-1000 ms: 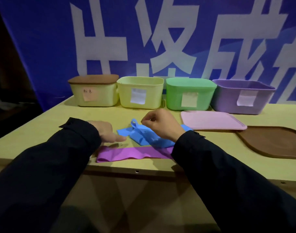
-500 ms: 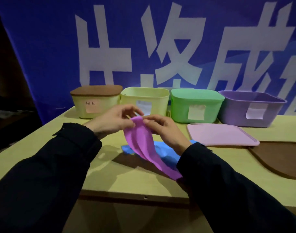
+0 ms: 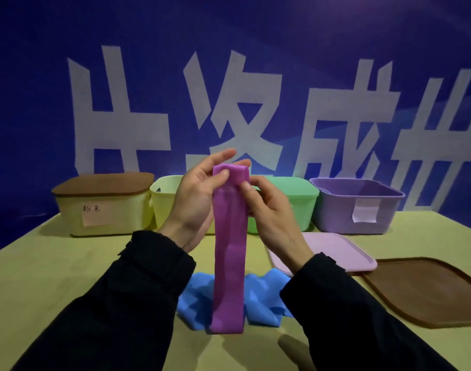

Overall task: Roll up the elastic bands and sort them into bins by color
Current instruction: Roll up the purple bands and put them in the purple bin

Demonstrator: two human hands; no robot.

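A purple elastic band (image 3: 229, 250) hangs straight down in front of me, its top end folded over. My left hand (image 3: 195, 199) pinches that top end from the left and my right hand (image 3: 269, 210) pinches it from the right. A crumpled blue band (image 3: 258, 298) lies on the table below the hanging one. Four bins line the back: a yellow bin with a brown lid (image 3: 103, 204), an open yellow bin (image 3: 162, 202), a green bin (image 3: 298, 199) and an open purple bin (image 3: 354, 207).
A pink lid (image 3: 336, 253) and a brown lid (image 3: 429, 290) lie flat on the table (image 3: 54, 263) at the right. A blue banner with white characters (image 3: 229, 89) stands behind the bins. The table's front edge is close to me.
Both hands picked the purple band off the table and raised it high; it now hangs vertically with its top folded. The blue band stays on the table.
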